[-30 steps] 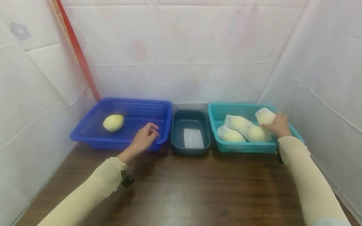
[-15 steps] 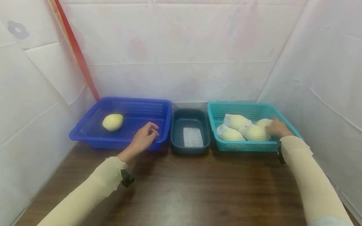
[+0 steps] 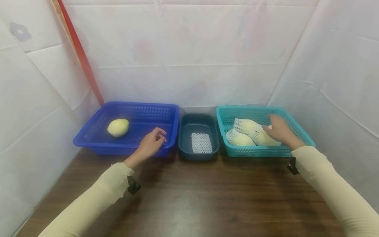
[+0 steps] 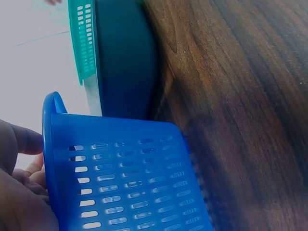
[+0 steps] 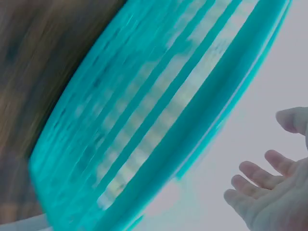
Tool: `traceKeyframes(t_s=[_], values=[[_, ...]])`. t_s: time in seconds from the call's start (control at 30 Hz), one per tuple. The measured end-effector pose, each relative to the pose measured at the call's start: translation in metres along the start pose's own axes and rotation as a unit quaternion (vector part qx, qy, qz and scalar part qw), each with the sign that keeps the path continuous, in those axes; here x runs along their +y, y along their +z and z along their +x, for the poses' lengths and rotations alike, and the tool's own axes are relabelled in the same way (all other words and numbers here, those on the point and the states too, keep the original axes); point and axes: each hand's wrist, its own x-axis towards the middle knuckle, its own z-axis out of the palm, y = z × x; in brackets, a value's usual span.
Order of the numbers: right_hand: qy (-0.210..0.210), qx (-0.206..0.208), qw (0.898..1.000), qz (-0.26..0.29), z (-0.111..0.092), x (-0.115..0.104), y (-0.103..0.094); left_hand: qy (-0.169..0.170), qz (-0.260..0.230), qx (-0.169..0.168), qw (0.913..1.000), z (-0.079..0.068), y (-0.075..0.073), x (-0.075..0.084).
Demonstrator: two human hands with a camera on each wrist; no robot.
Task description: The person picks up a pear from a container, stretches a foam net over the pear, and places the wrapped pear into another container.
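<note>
My left hand (image 3: pixel 150 144) hovers over the front right part of a blue basket (image 3: pixel 145 108), fingers loosely bent and holding nothing. A bare pale-yellow fruit (image 3: pixel 118 127), rounded with a slight point, lies in that basket's left half. Over the right side of a teal basket (image 3: pixel 248 153) is my right hand (image 3: pixel 279 130), its fingers spread and nothing in them; the right wrist view shows the hand (image 5: pixel 269 187) beyond the rim. Fruits in white foam nets lie there: one at the back (image 3: pixel 246 126), one front left (image 3: pixel 240 138), one (image 3: pixel 263 137) partly behind my hand.
Between the baskets stands a dark blue-green tub (image 3: pixel 199 156) with an empty white foam net (image 3: pixel 202 143) in it. All three containers are on a brown wooden table (image 3: pixel 189 194), against white sheeting (image 3: pixel 189 82) at the back and sides.
My right hand has lowered a netted fruit into the teal basket's right side, let go, and shifted left and up with fingers spread. That fruit is now hidden behind it. My left hand stays put.
</note>
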Motion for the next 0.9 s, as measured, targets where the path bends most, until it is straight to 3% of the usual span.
traceKeyframes(t_s=[0.2,0.4,0.63,0.9], values=[[-0.069,0.011,0.997,0.027,-0.016,-0.047,0.023,-0.003,0.017,-0.004,0.9998,0.0,0.001,0.0],[-0.11,0.019,0.993,0.029,-0.025,-0.072,0.051,0.0,0.041,-0.004,0.9991,-0.002,0.002,0.0],[-0.137,0.038,0.99,-0.018,-0.028,-0.084,0.077,0.01,0.071,0.0,0.9974,-0.004,0.003,-0.001],[-0.149,0.06,0.984,-0.08,-0.027,-0.081,0.103,0.02,0.082,0.004,0.9964,-0.003,0.005,-0.001]])
